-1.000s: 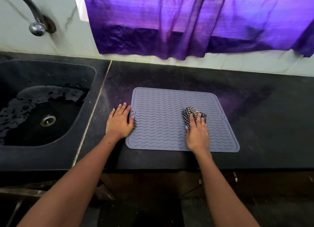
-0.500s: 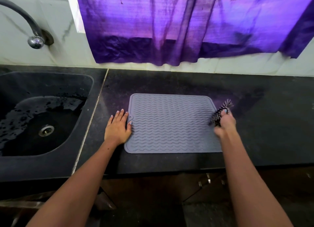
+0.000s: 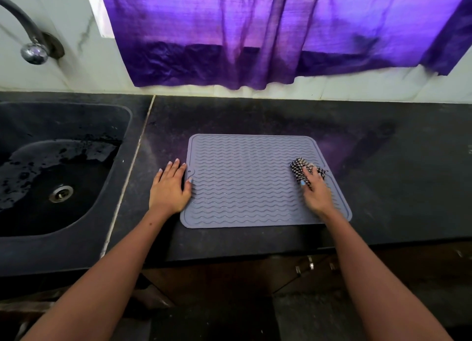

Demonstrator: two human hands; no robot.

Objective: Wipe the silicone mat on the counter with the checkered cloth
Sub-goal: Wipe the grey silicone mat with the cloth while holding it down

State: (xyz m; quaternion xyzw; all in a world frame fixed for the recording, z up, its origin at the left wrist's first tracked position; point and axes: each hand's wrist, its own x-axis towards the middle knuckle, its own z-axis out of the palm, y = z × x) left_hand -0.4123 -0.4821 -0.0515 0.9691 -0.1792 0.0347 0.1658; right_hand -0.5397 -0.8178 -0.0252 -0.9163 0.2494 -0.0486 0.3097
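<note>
A grey silicone mat [image 3: 245, 182] with wavy ridges lies flat on the black counter [image 3: 398, 177]. My right hand [image 3: 315, 191] presses a bunched black-and-white checkered cloth [image 3: 297, 165] onto the mat near its right edge; most of the cloth is hidden under my fingers. My left hand [image 3: 169, 187] lies flat on the counter at the mat's left edge, fingers spread, with the thumb touching the mat's rim.
A dark wet sink [image 3: 58, 177] with a metal drain [image 3: 60, 193] sits to the left, with a tap [image 3: 30, 46] above it. A purple curtain [image 3: 268, 34] hangs over the back wall. The counter's front edge runs just below the mat.
My right hand swept the cloth from the mat's middle off past its right edge, lifting it, and has now come back down onto the mat's right part. My left hand stayed in place.
</note>
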